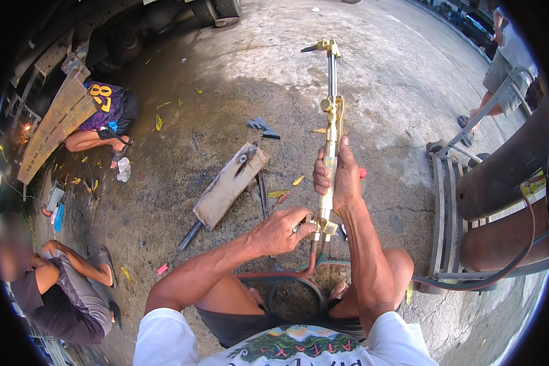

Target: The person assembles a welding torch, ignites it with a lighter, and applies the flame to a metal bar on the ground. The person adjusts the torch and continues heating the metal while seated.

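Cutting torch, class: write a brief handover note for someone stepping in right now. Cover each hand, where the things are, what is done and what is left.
Right hand: grip closed around the torch handle, tip pointing away over the concrete.
Left hand: fingers on the valve at the torch base.
Hoses, red and green, run from the base between the knees toward the cylinders on the cart at right.
Metal bar lies on the ground ahead, to the left.
Done: torch picked up, hoses attached.
Left: no flame at the tip; the bar shows no cut.
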The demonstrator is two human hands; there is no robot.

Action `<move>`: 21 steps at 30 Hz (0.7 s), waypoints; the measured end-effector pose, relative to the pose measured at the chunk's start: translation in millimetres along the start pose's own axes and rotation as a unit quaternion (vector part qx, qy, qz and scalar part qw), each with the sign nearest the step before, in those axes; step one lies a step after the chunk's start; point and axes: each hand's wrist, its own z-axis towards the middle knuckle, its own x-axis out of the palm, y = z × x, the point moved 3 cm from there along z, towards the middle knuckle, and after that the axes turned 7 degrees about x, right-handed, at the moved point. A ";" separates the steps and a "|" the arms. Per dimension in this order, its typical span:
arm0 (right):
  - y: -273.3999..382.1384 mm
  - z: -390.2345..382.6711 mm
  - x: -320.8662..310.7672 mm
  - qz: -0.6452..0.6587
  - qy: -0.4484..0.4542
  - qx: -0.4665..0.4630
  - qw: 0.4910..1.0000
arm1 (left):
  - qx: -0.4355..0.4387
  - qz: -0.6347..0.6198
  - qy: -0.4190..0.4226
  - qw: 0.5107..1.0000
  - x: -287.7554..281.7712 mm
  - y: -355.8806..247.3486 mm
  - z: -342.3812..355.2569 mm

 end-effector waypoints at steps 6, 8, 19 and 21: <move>0.8 -0.4 5.7 0.042 -0.006 -0.017 0.999 | -0.011 -0.027 -0.026 0.999 -3.0 3.7 -1.6; 0.4 1.2 0.8 0.034 -0.010 -0.013 0.999 | -0.034 -0.031 -0.016 0.999 -4.4 0.8 -0.5; 3.6 2.6 2.3 0.030 -0.014 -0.028 0.999 | -0.041 -0.002 -0.009 0.999 -2.5 6.9 -0.2; 3.0 2.0 1.0 0.028 -0.014 -0.029 0.999 | -0.054 -0.043 -0.016 0.998 -1.8 11.5 -0.2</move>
